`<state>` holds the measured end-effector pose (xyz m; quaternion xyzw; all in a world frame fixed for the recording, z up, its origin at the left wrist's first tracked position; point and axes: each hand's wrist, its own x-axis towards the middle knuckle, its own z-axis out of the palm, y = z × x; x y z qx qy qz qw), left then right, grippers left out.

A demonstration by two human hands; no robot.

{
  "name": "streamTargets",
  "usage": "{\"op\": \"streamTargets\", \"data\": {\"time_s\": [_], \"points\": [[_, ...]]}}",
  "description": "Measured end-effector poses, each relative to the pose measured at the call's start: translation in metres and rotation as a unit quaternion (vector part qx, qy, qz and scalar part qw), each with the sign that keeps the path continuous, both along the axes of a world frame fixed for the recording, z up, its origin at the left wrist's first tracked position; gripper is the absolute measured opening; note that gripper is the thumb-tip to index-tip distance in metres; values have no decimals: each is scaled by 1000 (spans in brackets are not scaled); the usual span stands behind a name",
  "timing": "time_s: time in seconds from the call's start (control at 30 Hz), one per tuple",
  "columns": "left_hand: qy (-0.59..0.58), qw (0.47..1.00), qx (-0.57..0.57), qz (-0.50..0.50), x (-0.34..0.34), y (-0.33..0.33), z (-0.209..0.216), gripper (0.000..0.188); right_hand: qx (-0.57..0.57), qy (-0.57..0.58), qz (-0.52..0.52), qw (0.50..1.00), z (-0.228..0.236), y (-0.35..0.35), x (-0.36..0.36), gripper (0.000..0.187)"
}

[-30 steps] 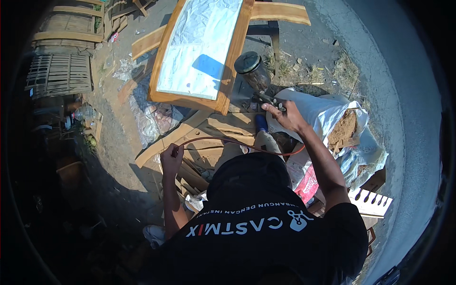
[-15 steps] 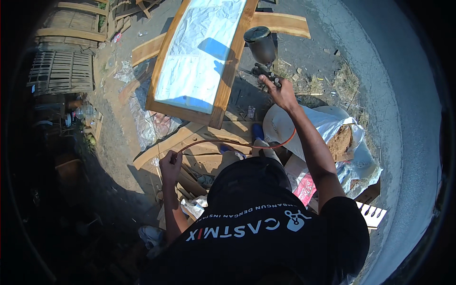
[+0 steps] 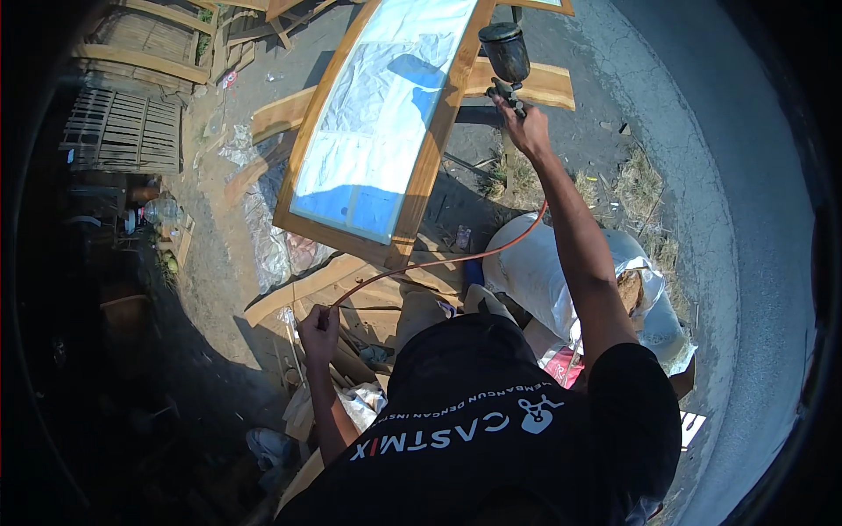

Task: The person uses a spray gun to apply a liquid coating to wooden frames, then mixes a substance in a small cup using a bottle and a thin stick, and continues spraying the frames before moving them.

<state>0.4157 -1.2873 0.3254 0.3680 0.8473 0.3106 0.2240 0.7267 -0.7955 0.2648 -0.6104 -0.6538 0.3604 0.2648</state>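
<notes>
My right hand (image 3: pixel 528 131) is closed around the handle of a spray gun (image 3: pixel 506 54) with a dark cup on top. It holds the gun raised beside the right rail of a wooden frame (image 3: pixel 441 140). Inside that frame lies a pane covered with crumpled whitish sheeting (image 3: pixel 368 114), where shadows fall. A thin orange-red air hose (image 3: pixel 421 266) curves from near my right forearm across to my left hand (image 3: pixel 318 331). The fingers of my left hand are closed on the hose, low at the left and apart from the frame. Whether spray leaves the nozzle cannot be seen.
Wooden planks (image 3: pixel 303 291) lie on the ground under the frame's near end. White sacks (image 3: pixel 535 263) stand close to my right leg. A board (image 3: pixel 548 83) sticks out beneath the frame at right. A bamboo rack (image 3: pixel 123 131) sits far left, and the paved road (image 3: pixel 745 175) runs along the right.
My right hand has carried the spray gun farther away along the frame's right rail. The hose follows, its curve flatter at the right. My left hand keeps its hold, slightly lower in view.
</notes>
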Motion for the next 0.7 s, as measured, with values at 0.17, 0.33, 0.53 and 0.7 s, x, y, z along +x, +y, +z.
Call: {"op": "streamTargets", "data": {"time_s": [0.17,0.33,0.53,0.7], "points": [[24,999,20,10,-8,12,9,22,-101,59,93,989,43,-36,7,73],[32,995,88,-31,-30,50,26,22,-123,57,116,984,56,-72,10,75],[79,986,100,-107,-60,87,31,20,-82,20,92,992,28,-57,-2,74],[74,986,79,-125,-67,123,41,20,-59,38,41,997,14,15,-12,66]]}}
